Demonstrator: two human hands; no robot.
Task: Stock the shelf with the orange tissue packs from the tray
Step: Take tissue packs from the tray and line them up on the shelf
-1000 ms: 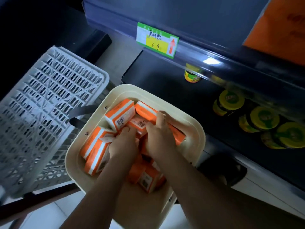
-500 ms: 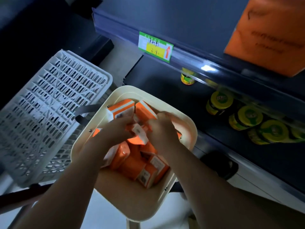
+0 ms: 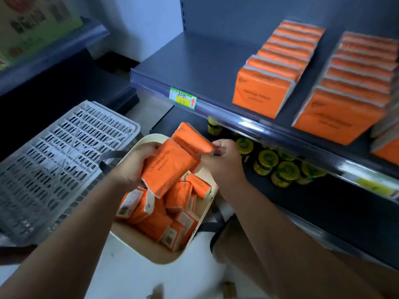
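With the left grip (image 3: pixel 133 167) curled round one orange tissue pack (image 3: pixel 168 167) and the right grip (image 3: pixel 222 162) pinching a second pack (image 3: pixel 192 140) just above the tray (image 3: pixel 151 249), I'd square both upright, then slide them onto the bare shelf (image 3: pixel 205 67) beside the standing rows (image 3: pixel 272 76).

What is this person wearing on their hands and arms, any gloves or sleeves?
Nothing that shows. The left hand and the right hand are bare: no gloves, and no ring can be made out. The left forearm and the right forearm are bare to the picture's edge, with no sleeve, watch or band.
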